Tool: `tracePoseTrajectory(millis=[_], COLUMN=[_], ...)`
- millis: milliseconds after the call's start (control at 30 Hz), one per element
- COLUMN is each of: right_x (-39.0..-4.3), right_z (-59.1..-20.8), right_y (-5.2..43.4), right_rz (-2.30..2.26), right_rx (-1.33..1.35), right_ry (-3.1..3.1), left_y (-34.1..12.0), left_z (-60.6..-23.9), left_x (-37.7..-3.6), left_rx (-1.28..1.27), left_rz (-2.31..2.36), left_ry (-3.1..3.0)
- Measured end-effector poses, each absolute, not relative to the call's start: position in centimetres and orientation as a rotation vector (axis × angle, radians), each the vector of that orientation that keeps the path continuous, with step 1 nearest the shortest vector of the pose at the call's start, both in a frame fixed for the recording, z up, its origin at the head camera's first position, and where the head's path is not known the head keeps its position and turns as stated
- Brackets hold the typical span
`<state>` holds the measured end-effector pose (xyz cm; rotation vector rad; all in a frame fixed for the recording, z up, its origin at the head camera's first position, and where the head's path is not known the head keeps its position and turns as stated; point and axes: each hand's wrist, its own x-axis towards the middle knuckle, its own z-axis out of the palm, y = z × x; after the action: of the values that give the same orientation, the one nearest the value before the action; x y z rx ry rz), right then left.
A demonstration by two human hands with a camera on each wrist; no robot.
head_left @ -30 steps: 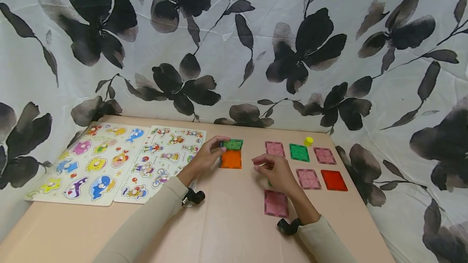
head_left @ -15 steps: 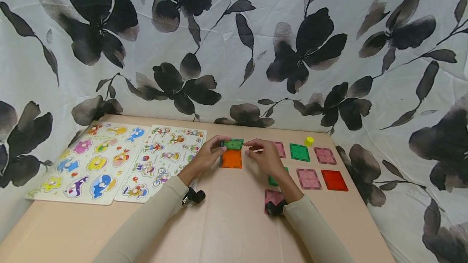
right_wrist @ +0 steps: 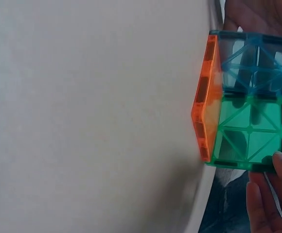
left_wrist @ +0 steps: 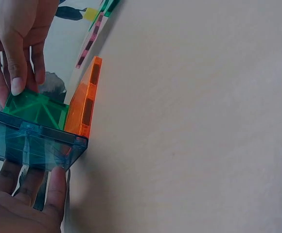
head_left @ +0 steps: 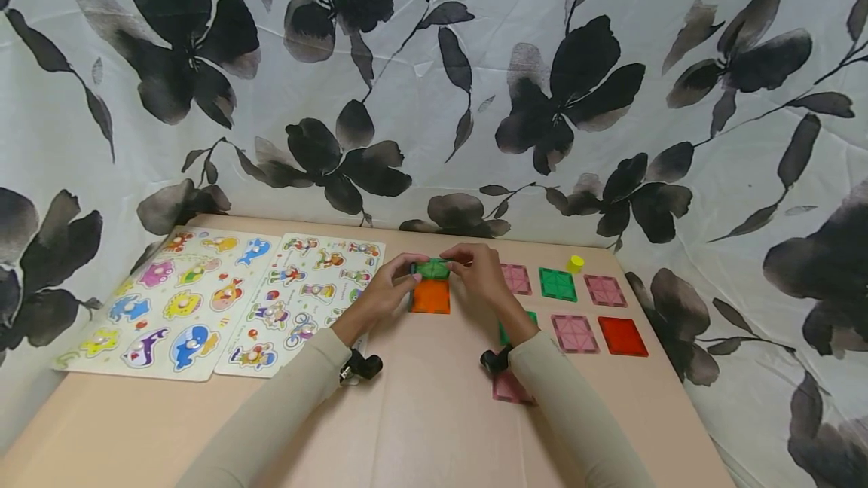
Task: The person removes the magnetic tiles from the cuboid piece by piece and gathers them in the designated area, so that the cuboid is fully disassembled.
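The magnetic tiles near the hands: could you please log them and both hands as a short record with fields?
base: orange tile lying flat on the table
upright walls: green tile and blue tile, meeting at a corner
left hand: grip on the blue tile
right hand: fingertips on the green tile
loose tiles: pink, green and red tile, to the right

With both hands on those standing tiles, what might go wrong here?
1. The green tile and blue tile stand on edge beside the flat orange tile, steadied only by the left hand and right hand; letting go might topple them.
2. The right sleeve lies over a pink tile and may drag it.
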<state>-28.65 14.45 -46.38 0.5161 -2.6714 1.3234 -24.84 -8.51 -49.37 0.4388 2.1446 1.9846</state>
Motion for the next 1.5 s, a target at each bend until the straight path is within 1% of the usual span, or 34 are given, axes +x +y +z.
tracePoseTrajectory(millis=[433,667,967,1167,1500], right_x=[-29.2,-29.1,-28.4,-27.4,-24.8], right_z=[-46.8,-47.1,-46.4,-45.2,-44.0], right_y=[14.1,14.7,15.9,17.3,20.6], right_rz=[1.281,1.294,1.443,1.458,1.497], right_rx=[0.357,0.249,0.193,0.196,0.161], right_ry=[-2.629,-2.614,-2.506,-2.511,-2.515], left_y=[-8.3,-8.2,-8.3,-8.4,-8.4], left_z=[-49.4,-49.4,-49.5,-49.5,-49.4], left_x=[-24.7,-24.5,-24.6,-24.7,-24.7], left_rx=[0.426,0.421,0.418,0.44,0.448], left_rz=[1.963,1.952,1.953,1.973,1.972], left_ry=[2.152,2.154,2.159,2.139,2.145])
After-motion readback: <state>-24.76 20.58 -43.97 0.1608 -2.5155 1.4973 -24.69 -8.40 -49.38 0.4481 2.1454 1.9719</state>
